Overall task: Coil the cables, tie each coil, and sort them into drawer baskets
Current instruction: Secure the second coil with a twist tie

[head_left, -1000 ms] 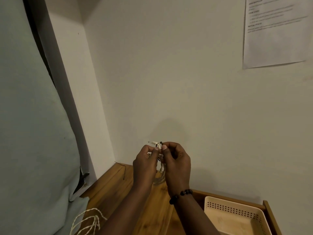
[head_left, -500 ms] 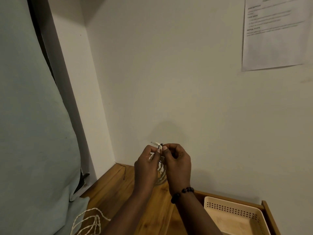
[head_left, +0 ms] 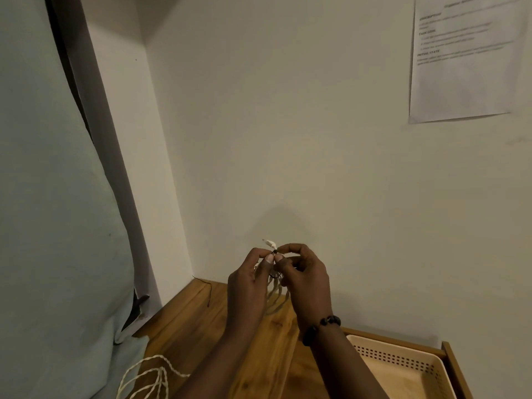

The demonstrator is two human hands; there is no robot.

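Fingertips of both hands, left and right, pinch the thin dark tie at twelve o'clock atop the light, limp, white coiled cable, best held at that bound neck above the wooden counter.

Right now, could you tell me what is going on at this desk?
A person holds a small coiled white cable above the wooden top, the left hand and right hand both pinching a dark tie at its top. A beige basket sits in the open drawer at right. Another loose white cable lies at lower left.
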